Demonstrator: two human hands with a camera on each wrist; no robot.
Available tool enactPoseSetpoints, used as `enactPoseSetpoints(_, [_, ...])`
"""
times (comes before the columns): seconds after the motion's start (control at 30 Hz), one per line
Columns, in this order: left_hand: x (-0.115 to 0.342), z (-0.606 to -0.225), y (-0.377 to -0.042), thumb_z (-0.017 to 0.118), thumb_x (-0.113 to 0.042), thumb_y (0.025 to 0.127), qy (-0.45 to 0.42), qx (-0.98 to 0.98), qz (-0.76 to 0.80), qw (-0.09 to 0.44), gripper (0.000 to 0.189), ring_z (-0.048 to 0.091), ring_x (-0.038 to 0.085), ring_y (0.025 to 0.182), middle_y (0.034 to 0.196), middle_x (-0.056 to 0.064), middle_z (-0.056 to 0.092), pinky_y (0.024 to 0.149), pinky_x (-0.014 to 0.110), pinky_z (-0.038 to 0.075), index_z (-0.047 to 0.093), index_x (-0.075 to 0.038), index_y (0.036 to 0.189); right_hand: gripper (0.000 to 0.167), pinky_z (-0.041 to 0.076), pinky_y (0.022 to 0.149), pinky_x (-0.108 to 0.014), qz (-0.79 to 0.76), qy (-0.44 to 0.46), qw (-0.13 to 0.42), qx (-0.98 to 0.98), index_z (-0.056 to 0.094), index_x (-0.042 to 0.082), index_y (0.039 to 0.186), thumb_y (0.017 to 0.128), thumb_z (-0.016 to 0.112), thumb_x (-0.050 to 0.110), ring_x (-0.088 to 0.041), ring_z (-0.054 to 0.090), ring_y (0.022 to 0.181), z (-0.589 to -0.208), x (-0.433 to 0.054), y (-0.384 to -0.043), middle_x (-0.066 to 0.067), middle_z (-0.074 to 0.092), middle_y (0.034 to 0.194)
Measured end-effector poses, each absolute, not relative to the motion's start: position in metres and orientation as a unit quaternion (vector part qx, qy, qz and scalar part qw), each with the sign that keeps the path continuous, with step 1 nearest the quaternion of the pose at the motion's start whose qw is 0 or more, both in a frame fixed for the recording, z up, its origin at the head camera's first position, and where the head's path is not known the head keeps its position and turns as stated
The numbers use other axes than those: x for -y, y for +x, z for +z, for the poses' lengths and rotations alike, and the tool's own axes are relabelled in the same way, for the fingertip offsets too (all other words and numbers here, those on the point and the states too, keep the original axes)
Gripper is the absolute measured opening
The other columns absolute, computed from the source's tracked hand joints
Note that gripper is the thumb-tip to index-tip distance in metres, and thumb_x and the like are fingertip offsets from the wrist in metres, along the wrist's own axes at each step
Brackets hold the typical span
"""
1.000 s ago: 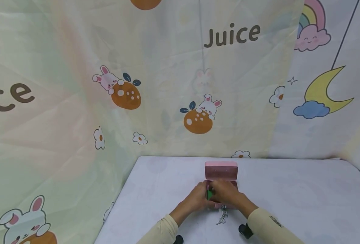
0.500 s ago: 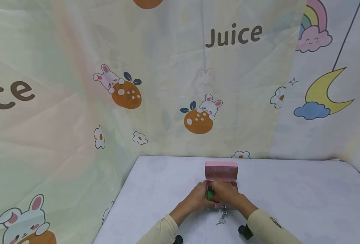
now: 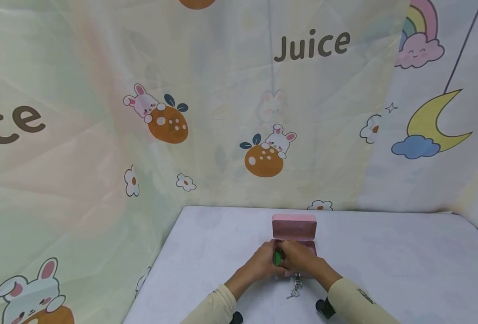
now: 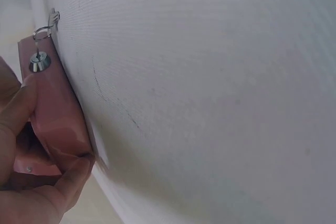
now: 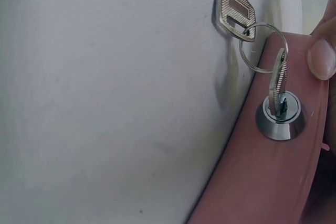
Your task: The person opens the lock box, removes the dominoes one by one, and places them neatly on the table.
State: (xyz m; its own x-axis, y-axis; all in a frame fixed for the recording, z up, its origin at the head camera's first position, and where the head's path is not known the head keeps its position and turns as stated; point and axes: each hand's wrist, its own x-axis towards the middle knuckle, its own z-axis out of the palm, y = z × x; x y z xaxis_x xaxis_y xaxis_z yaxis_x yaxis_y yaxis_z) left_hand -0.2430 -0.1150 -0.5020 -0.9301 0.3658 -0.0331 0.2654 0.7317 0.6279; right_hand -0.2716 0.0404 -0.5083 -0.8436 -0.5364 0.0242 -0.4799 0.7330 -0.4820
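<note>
A pink metal cash box (image 3: 300, 273) stands on the table with its lid (image 3: 294, 228) raised. My left hand (image 3: 262, 262) grips the box's left side; the left wrist view shows fingers (image 4: 73, 179) at its lower corner. My right hand (image 3: 299, 257) reaches over the open box with curled fingers, at a small green object (image 3: 277, 258) seen between the two hands. Most of that object is hidden by the fingers. On the box's front is a round silver lock (image 5: 282, 119) with a key (image 5: 277, 85) in it. A second key (image 5: 236, 11) hangs from the same ring.
A white cloth covers the table (image 3: 385, 261). Behind it hangs a printed fabric backdrop (image 3: 223, 112) with rabbits and oranges. Black wrist devices (image 3: 325, 308) sit below both sleeves.
The green object has turned slightly beside my right fingers. Both hands and the box stay in nearly the same place, while the head view shifts a little.
</note>
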Motion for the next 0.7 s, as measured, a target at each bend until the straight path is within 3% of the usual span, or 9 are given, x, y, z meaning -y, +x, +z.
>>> enactPoseSetpoints(0.17, [0.1145,-0.5000,-0.2421,0.091,-0.026,0.073,0.164,-0.927,0.327,0.080,0.086,0.058,0.016,0.117,0.129,0.008,0.058,0.105,0.034,0.050,0.045,-0.006,0.143,0.045,0.058,0.087,-0.039,-0.256,-0.268,0.065,-0.927,0.066,0.010,0.119,0.078,0.085,0.008,-0.011,0.059,0.086,-0.5088,-0.0418,-0.2707,-0.001,0.071,0.104])
enactPoseSetpoints(0.4, [0.1126,-0.4994,-0.2417,0.091,-0.027,0.073,0.168,-0.926,0.328,0.080,0.086,0.057,0.016,0.116,0.128,0.008,0.058,0.105,0.034,0.050,0.045,-0.006,0.143,0.041,0.056,0.078,-0.034,-0.264,-0.274,0.067,-0.922,0.068,0.009,0.115,0.078,0.084,0.006,-0.011,0.056,0.081,-0.5054,-0.0423,-0.2683,0.000,0.070,0.100])
enactPoseSetpoints(0.7, [0.1131,-0.5004,-0.2409,0.091,-0.025,0.073,0.161,-0.924,0.337,0.086,0.087,0.057,0.018,0.120,0.132,0.009,0.057,0.107,0.036,0.049,0.045,-0.006,0.144,0.045,0.057,0.093,-0.044,-0.259,-0.278,0.062,-0.923,0.068,0.008,0.120,0.078,0.084,0.008,-0.014,0.063,0.092,-0.5083,-0.0420,-0.2680,-0.003,0.072,0.109])
